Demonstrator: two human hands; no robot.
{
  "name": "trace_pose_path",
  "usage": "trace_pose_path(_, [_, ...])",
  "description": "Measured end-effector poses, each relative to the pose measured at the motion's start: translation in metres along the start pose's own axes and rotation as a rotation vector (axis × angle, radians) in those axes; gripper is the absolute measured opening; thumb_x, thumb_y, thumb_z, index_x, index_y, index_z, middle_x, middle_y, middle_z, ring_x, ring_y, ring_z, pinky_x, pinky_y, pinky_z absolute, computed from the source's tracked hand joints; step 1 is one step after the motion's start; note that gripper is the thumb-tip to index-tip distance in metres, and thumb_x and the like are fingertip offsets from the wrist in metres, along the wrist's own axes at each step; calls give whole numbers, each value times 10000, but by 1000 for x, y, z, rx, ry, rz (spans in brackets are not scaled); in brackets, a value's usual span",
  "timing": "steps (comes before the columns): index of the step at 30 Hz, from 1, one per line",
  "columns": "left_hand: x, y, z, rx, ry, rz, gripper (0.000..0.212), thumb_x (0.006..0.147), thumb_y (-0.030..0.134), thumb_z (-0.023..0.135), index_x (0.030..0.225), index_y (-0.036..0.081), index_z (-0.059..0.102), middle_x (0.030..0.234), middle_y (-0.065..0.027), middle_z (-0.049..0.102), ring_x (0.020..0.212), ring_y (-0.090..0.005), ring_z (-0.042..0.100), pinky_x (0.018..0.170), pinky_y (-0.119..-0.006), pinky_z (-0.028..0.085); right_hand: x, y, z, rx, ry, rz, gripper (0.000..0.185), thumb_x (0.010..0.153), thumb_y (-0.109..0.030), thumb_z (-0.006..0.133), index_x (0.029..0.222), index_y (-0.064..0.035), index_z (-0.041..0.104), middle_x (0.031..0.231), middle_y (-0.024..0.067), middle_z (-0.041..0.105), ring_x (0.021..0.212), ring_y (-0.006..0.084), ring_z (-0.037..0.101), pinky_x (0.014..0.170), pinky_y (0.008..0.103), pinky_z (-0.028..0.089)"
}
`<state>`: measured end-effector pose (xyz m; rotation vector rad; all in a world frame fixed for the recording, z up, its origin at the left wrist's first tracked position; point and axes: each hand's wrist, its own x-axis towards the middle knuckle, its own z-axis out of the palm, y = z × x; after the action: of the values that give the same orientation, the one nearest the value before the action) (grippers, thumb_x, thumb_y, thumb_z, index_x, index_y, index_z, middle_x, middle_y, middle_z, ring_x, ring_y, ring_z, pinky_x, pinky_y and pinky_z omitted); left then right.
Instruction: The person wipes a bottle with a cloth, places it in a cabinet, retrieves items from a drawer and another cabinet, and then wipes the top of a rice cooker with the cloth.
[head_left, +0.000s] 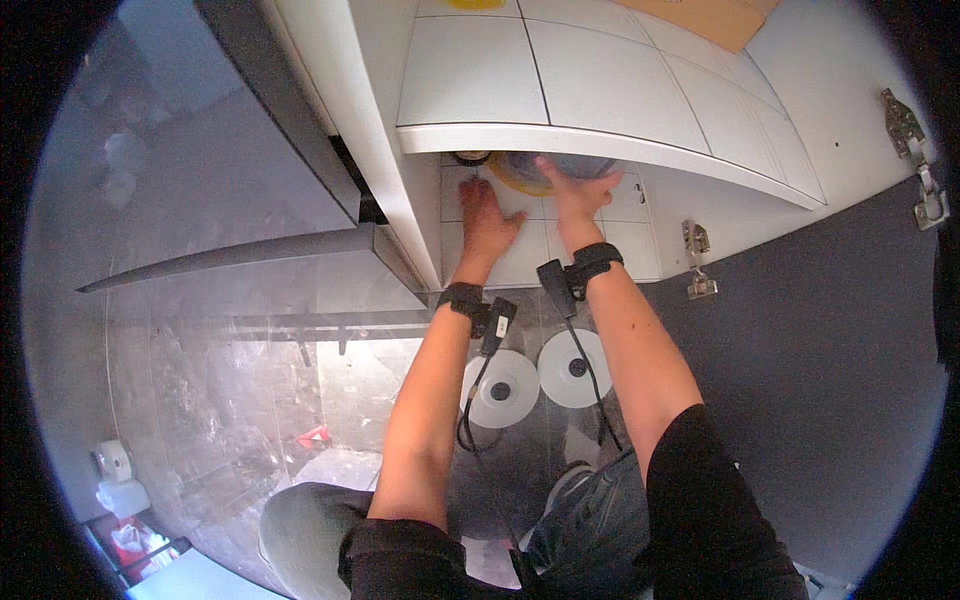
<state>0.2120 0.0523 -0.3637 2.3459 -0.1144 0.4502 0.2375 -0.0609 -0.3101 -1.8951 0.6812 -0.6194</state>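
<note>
Both my hands reach into the lower compartment of a white cabinet, beneath its upper shelf (525, 139). My left hand (486, 217) is over the compartment's tiled bottom, fingers apart, with nothing seen in it; a dark round object (472, 158) is just beyond its fingertips. My right hand (581, 195) is at a greyish, clear-looking round vessel (525, 166); whether it grips the vessel cannot be told. A yellow round rim (517, 187) curves below the vessel. The shelf edge hides the back of these things. Each wrist bears a black strap with a cabled device.
Two white round lids with black knobs (500, 391) (576, 367) lie on the floor below the cabinet. An open dark door (795, 360) with metal hinges (697, 259) stands at the right. A grey drawer or door edge (247, 251) juts out at the left. Cardboard (712, 19) lies on the upper shelf.
</note>
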Motion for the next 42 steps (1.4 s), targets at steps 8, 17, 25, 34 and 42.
trace_pose_path(8, [-23, 21, -3, 65, 69, 173, 574, 727, 355, 561, 1127, -40, 443, 1215, -207, 401, 1169, -383, 300, 988, -457, 204, 74, 58, 38, -165, -70, -257, 973, 525, -355, 771, 1222, 25, 209, 1215, 183, 336, 1101, 331, 339, 915, 444, 254])
trace_pose_path(17, [-29, 18, -19, -26, -122, -44, 692, 743, 467, 482, 1233, -2, 342, 1270, -203, 323, 1193, -367, 255, 1009, -455, 153, 71, 2, 39, -335, -336, -408, 938, 545, -355, 752, 1222, 20, 222, 1213, 178, 345, 1098, 324, 347, 912, 437, 264])
trace_pose_path(25, [-33, 36, -34, -90, -97, -35, 592, 757, 422, 494, 1130, -33, 432, 1131, -244, 452, 1042, -372, 436, 882, -412, 352, -3, 11, 39, -491, -430, -666, 908, 562, -355, 735, 1222, 15, 233, 1212, 175, 353, 1095, 318, 355, 909, 431, 272])
trace_pose_path(34, [-39, 23, -3, -216, -253, -161, 465, 702, 343, 535, 1103, 110, 499, 1131, -153, 482, 1048, -347, 434, 886, -445, 347, -59, 31, 40, -541, -501, -720, 874, 582, -355, 716, 1223, 9, 246, 1210, 170, 363, 1093, 312, 364, 905, 424, 282])
trace_pose_path(42, [-39, 36, -36, -84, 18, 2, 479, 708, 360, 544, 1056, 34, 500, 1036, -224, 496, 981, -379, 444, 848, -443, 336, -73, 51, 34, -532, -526, -758, 844, 600, -355, 699, 1223, 4, 258, 1208, 167, 371, 1090, 306, 371, 902, 417, 290])
